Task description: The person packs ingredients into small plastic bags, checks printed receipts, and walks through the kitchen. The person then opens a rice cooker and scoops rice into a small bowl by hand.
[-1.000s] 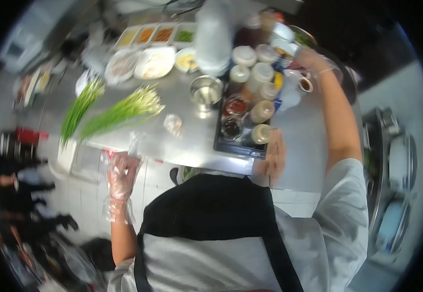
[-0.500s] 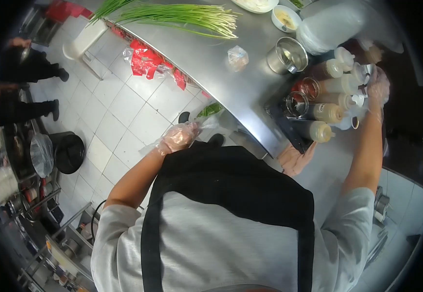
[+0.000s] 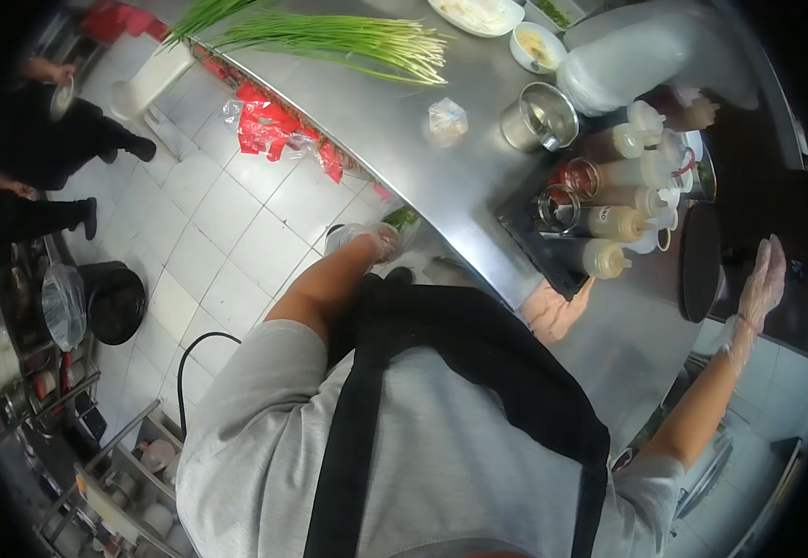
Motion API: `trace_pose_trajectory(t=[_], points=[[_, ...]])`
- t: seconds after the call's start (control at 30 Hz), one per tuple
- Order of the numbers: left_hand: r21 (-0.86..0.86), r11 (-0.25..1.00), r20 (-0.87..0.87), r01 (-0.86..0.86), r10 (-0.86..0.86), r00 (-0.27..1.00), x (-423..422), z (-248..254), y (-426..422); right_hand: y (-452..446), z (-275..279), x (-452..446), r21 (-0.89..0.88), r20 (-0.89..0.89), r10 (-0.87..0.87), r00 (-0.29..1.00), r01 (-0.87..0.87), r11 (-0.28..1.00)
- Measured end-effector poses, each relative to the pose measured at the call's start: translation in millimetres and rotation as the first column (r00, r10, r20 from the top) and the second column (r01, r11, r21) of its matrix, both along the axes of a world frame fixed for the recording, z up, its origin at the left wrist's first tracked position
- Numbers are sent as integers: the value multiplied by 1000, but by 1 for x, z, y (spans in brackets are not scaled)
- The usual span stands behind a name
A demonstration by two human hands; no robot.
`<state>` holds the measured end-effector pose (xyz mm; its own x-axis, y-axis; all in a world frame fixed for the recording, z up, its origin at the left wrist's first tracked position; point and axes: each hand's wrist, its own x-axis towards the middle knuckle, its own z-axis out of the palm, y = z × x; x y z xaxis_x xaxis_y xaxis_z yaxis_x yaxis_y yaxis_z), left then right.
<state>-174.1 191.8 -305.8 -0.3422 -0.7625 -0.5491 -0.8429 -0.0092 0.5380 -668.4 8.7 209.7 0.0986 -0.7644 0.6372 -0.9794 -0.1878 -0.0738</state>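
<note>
I see the right hand (image 3: 763, 284), in a clear plastic glove, stretched out flat with fingers straight and nearly together; nothing shows in its grasp. It hangs beyond the dark, flat-looking round disc (image 3: 701, 265) at the right side of the brushed-steel table (image 3: 441, 177), near that disc but apart from it, perhaps with the arm swung wide to get clear of the crowded side.

My view of the left hand (image 3: 384, 244), also gloved, is partly blocked: it is low, in front of the body, close to some green leaves (image 3: 402, 219) below the table's edge. I cannot tell how far it is closed, or whether it holds or touches them.

The pale-capped plastic squeeze bottles (image 3: 599, 258) stand crowded in a black rectangular tray (image 3: 567, 281), which I take to stop them toppling and to put them within one arm's reach. The long green-and-white spring onions (image 3: 367, 45) lie alongside one another, probably so the stalks stay straight and aligned.
</note>
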Motion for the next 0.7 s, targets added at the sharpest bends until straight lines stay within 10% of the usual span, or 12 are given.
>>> trace_pose_trajectory(t=[0.17, 0.37, 0.7], points=[[-116, 990, -135, 78, -94, 986, -4, 3, -6, 40, 18, 8, -54, 166, 79, 983, -71, 996], [-68, 961, -186, 266, -275, 943, 16, 35, -25, 84, 80, 58, -262, -218, 46, 975, -104, 960], [-122, 924, -256, 362, -382, 888, 112, 86, -53, 74, 219, 188, -450, -287, 252, 924, -362, 816]])
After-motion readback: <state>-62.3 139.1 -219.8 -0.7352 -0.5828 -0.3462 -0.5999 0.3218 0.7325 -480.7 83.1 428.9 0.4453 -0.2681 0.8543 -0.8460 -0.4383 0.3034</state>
